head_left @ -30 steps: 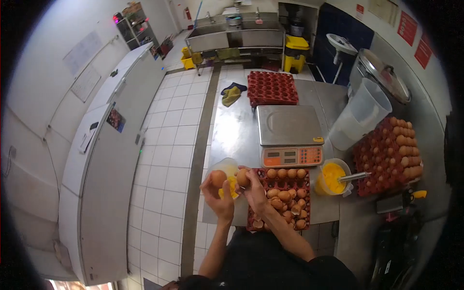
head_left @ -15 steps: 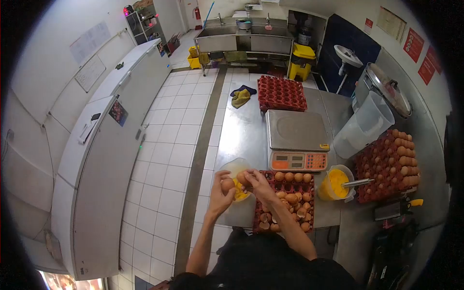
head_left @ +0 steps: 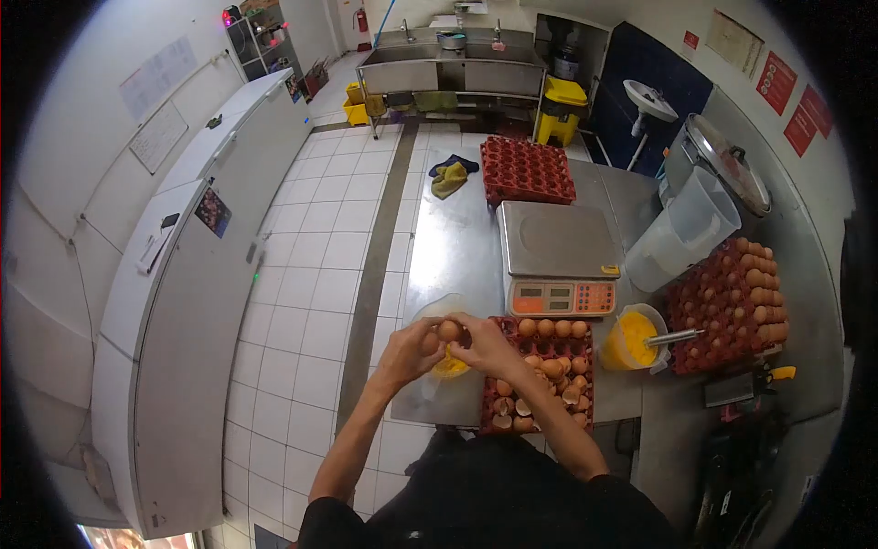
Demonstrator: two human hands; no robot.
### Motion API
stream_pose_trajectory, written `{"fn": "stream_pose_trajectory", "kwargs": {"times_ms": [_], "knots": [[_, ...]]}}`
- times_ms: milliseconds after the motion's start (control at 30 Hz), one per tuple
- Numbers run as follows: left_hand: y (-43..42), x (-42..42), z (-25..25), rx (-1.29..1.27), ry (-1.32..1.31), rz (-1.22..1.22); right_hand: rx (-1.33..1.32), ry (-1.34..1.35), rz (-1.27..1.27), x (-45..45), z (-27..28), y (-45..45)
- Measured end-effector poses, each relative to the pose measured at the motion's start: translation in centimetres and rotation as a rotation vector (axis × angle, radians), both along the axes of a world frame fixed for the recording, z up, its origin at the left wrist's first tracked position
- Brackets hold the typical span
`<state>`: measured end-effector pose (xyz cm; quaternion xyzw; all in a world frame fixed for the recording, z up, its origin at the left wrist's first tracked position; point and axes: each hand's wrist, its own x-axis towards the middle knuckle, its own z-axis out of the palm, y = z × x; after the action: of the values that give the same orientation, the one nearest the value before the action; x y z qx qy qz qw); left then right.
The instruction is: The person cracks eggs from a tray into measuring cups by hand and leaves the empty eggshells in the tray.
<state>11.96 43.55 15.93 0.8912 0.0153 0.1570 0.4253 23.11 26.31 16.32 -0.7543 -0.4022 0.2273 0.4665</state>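
Observation:
Over a clear bowl [head_left: 443,304] my two hands are close together. My left hand [head_left: 404,359] is closed around a brown egg [head_left: 430,342]. Another brown egg [head_left: 448,330] sits at the fingertips of my right hand [head_left: 485,346], right beside the first; whether either shell is cracked cannot be made out. Yellow yolks [head_left: 450,366] show in the bowl beneath the hands. To the right, a red egg tray [head_left: 540,349] carries whole eggs in its back row and a heap of broken shells [head_left: 551,369] nearer me.
Behind the tray stands a kitchen scale [head_left: 560,240]. A jug of beaten egg [head_left: 629,340] holds a metal-handled whisk [head_left: 675,337]. Full egg trays [head_left: 722,306] are stacked at right, red empty trays [head_left: 528,169] at the back, cloths [head_left: 450,178] beside them. A tall plastic container [head_left: 681,229] leans nearby.
My hands have come together, bringing the two eggs, previously apart, side by side above the bowl. The camera view has shifted slightly.

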Motion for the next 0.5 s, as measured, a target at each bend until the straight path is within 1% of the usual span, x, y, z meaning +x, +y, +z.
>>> {"fn": "stream_pose_trajectory", "kwargs": {"times_ms": [67,100,200,267,300,367,467,500], "knots": [[0.1,0.1,0.3,0.075,-0.004,0.023,0.046,-0.163,-0.037,0.0,-1.3,0.8],[0.4,0.3,0.0,0.120,-0.043,0.013,0.042,-0.163,-0.038,0.1,-1.4,0.9],[1.4,0.2,-0.6,0.174,-0.046,0.026,-0.007,-0.098,-0.051,0.0,-1.5,1.2],[2.0,0.1,-0.5,0.207,-0.046,0.023,0.178,-0.297,-0.047,-0.2,-1.5,1.1],[2.2,0.1,-0.2,0.241,-0.050,0.023,0.173,-0.292,-0.057,-0.1,-1.4,1.2],[2.1,0.0,0.3,0.243,-0.052,0.017,0.158,-0.400,0.003,0.2,-1.4,1.0],[0.5,0.4,1.3,0.214,-0.070,-0.026,0.108,-0.362,-0.024,-0.1,-1.4,-0.7],[-0.4,0.5,1.8,0.201,-0.054,-0.025,0.084,-0.310,-0.022,-0.3,-0.5,-1.8]]}}
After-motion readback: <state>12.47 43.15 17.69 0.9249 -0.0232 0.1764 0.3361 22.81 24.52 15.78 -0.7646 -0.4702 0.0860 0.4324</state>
